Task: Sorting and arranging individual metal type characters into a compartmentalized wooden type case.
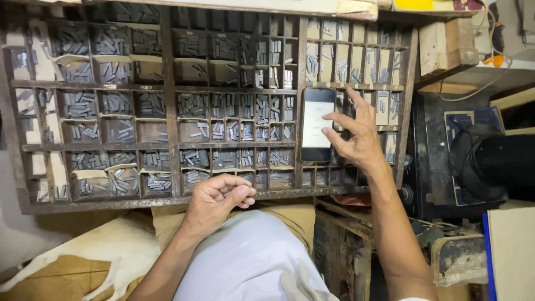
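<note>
A large wooden type case (167,111) tilts up before me, its many small compartments filled with grey metal type pieces. A smartphone (316,124) with a lit white screen leans upright against the case at its right part. My right hand (356,136) hovers just right of the phone, fingers spread, fingertips near the screen, holding nothing. My left hand (218,198) rests low at the case's front edge, fingers curled in with the thumb pressed against them; whether a small piece lies inside is hidden.
A dark machine with a black round part (485,161) stands to the right. Wooden blocks (446,44) sit at the upper right. A worn wooden stand (345,251) is below the case. White cloth covers my lap (251,262).
</note>
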